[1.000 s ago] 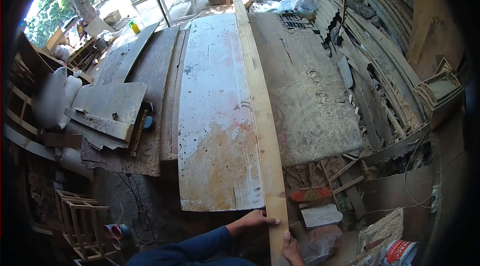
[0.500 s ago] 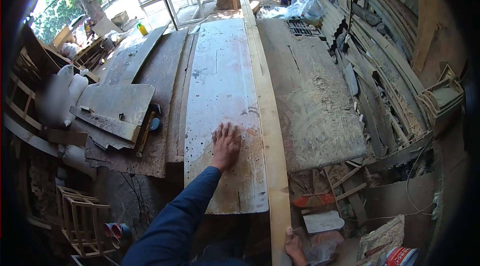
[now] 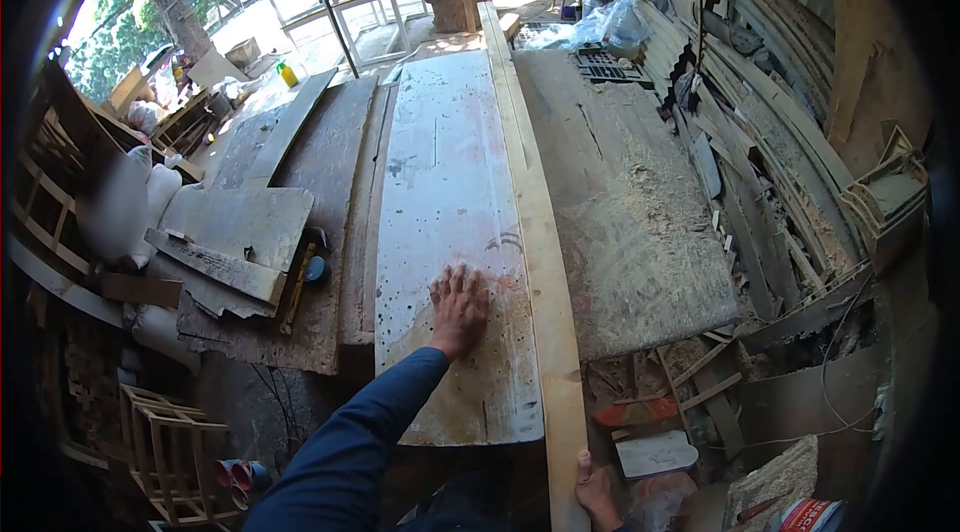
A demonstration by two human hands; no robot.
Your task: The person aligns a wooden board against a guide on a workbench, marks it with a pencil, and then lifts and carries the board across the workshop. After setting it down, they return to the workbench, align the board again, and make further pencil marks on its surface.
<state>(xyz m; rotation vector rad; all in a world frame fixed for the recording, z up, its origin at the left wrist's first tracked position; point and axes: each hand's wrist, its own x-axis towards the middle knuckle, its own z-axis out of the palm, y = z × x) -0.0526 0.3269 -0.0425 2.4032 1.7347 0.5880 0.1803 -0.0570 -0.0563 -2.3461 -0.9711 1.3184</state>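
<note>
- Left hand [image 3: 460, 307]: I hold the fingers spread and the palm flat on the painted board [image 3: 450, 162]. Nothing is pinched.
- Right hand [image 3: 597, 490]: I have it closed on the right edge of the long wooden strip [image 3: 535, 232], at its near end. The lower part of this hand runs out of view.
- Painted board: pale, worn and speckled with small holes. It lies lengthwise away from me, and its near end overhangs the support.
- Long wooden strip: light-coloured and narrow. It lies along the right edge of the painted board, touching it, and reaches beyond the board at both ends.
- Sleeve [image 3: 350, 442]: dark blue, covering my left arm to the wrist.
- Grey panel [image 3: 630, 222]: just right of the strip, dusted with sawdust.
- Dark planks [image 3: 320, 162]: just left of the painted board, with broken sheet pieces [image 3: 235, 227] stacked on them.
- Wooden frame [image 3: 165, 442]: on the floor at lower left, well apart from both hands.
</note>
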